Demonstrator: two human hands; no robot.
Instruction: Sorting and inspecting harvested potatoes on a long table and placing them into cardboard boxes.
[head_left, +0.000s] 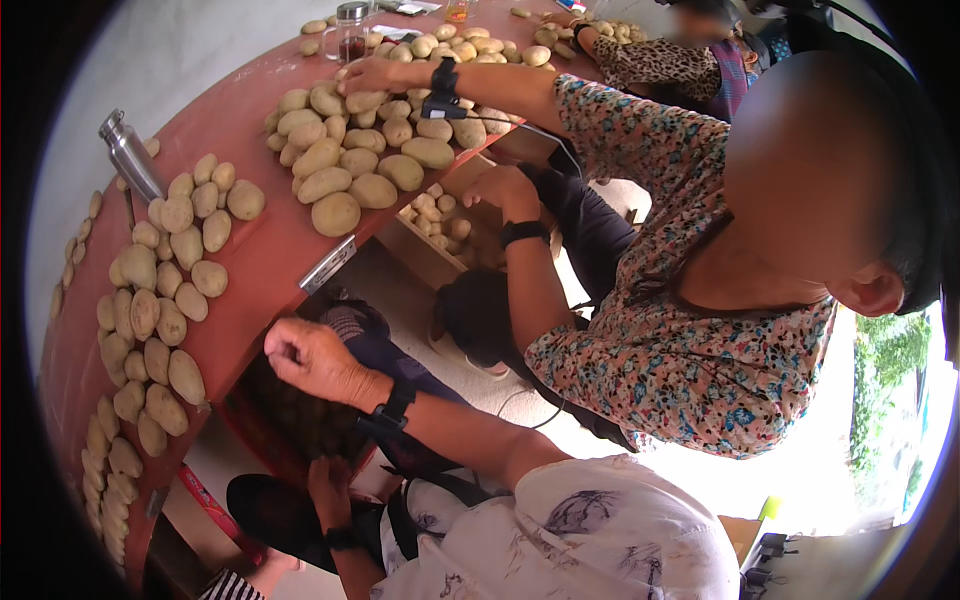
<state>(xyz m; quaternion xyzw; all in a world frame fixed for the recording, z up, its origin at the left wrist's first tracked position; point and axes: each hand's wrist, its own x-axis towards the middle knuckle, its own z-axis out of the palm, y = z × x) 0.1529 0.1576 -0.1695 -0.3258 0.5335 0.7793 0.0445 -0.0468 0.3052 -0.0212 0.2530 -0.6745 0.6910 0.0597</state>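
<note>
My right hand (319, 364) is loosely curled beside the red table's edge, with nothing visible in it. Lower down, my left hand (330, 484) is in shadow near the rim of a dark red container (259, 450); its grip is unclear. Dim round things, apparently potatoes, lie inside. On the red table (251, 300), potatoes (171, 322) form a long band in front of me. Another group of potatoes (360, 161) lies farther up, beneath a co-worker's hand (371, 75). A metal fitting (328, 264) sits at the table edge near my right hand.
A co-worker in a floral shirt (675, 360) sits close beside me, one hand (506, 187) over a box of potatoes (435, 221). A steel bottle (131, 154) and a glass mug (351, 37) stand on the table. Another person (660, 64) is farther along.
</note>
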